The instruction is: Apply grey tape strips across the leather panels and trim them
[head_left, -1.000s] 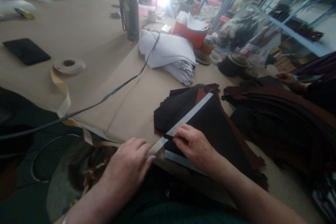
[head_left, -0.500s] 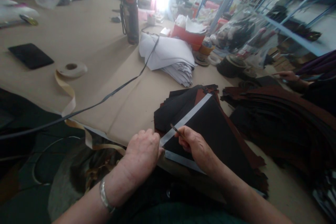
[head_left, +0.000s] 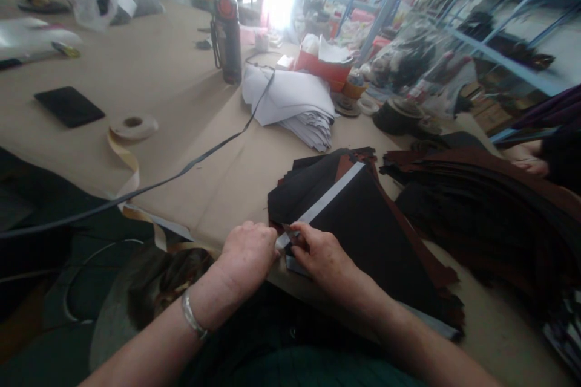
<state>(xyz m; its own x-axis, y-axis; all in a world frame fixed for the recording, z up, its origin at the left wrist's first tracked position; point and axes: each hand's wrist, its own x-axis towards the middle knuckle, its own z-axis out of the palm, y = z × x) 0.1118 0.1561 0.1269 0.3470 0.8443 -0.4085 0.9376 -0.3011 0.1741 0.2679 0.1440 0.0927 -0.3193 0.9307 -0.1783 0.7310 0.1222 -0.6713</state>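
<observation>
My left hand [head_left: 249,257], with a bangle at the wrist, is closed at the lower left end of a light grey tape strip [head_left: 334,190]. The strip runs slantwise over a black sheet [head_left: 363,221] on a fanned stack of black and brown pieces. My right hand [head_left: 329,260] pinches a small blade [head_left: 288,231], its tip over the strip beside my left fingers. A second light strip [head_left: 431,320] follows the sheet's near edge, partly hidden by my right arm. From a tape roll [head_left: 147,127], cream tape hangs over the table edge towards my left hand.
A dark cord [head_left: 195,160] crosses the table [head_left: 181,78]. Behind are a stack of white sheets [head_left: 290,94], a bottle [head_left: 227,39] and a flat black object [head_left: 70,106]. Dark and brown pieces [head_left: 476,211] are piled at right, near another person's hand [head_left: 529,160].
My right hand has moved down and left along the strip, bringing the blade close to my left fingers. The other person's hand at right has drawn back. The view has shifted slightly.
</observation>
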